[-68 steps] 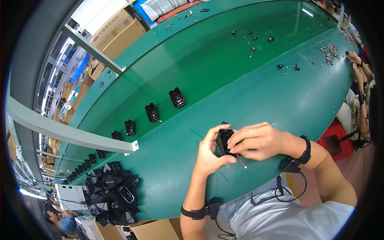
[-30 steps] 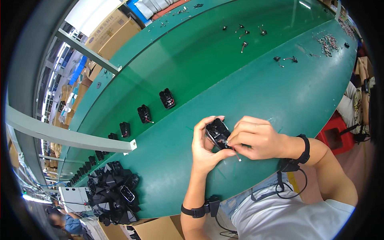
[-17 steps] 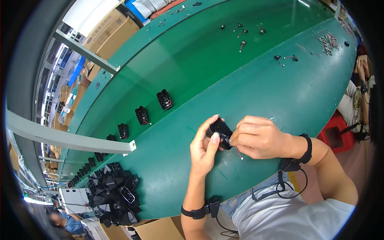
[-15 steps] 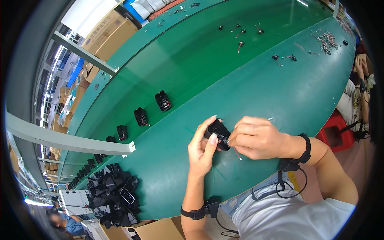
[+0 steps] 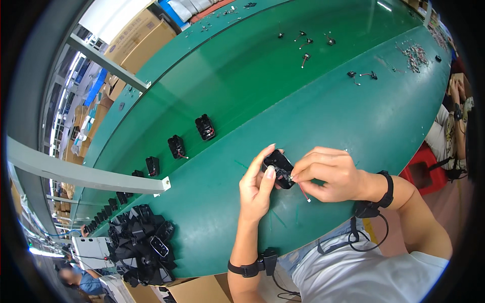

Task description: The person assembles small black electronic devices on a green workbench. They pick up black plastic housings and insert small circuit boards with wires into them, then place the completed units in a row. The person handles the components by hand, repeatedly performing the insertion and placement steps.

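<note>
My left hand holds a small black plastic part up over the green table, thumb on its front. My right hand pinches at the part's right side, where a thin red wire hangs down from it. Both wrists wear black bands with cables.
A row of similar black parts lies on the green conveyor belt to the left. A heap of black parts sits at the lower left. Small wired pieces and screws lie at the far right. Another person sits on the right.
The part has been turned in my hands and raised slightly; my left thumb has shifted onto its front. My right fingers stay pinched at its side with the red wire.
</note>
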`<state>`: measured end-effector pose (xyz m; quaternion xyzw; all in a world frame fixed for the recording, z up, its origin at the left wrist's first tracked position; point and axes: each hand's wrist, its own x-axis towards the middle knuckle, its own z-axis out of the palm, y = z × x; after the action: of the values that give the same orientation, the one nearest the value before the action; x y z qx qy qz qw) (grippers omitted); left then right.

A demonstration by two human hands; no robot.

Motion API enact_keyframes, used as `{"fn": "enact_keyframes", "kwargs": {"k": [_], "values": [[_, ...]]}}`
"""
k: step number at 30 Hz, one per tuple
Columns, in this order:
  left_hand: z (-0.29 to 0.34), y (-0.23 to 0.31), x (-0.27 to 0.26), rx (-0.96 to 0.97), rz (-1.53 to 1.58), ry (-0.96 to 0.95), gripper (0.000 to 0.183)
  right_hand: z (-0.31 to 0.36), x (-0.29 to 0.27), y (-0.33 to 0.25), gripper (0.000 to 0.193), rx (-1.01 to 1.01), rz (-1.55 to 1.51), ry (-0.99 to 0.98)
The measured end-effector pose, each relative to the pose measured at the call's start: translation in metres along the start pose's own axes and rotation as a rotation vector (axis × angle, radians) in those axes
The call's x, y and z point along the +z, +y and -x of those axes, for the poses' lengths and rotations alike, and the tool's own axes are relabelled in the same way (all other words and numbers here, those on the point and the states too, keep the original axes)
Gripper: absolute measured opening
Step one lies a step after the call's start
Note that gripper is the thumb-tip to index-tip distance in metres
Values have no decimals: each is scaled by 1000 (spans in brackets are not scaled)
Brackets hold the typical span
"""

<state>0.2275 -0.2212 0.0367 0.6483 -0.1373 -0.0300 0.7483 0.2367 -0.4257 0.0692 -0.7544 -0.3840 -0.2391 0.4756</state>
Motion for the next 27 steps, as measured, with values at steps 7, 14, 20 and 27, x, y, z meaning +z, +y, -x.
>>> {"fn": "enact_keyframes", "kwargs": {"k": [7, 14, 20, 27], "values": [[1, 0, 5, -16, 1, -5, 44, 2, 3, 6, 17, -55, 89, -58], [1, -2, 7, -93, -33, 16, 42, 2, -2, 10, 20, -119, 123, -179], [0, -4, 9, -113, 12, 28, 41, 5, 4, 13, 14, -27, 13, -182], [-1, -8, 5, -136, 32, 111, 41, 5, 5, 23, 20, 239, -223, -285]]}}
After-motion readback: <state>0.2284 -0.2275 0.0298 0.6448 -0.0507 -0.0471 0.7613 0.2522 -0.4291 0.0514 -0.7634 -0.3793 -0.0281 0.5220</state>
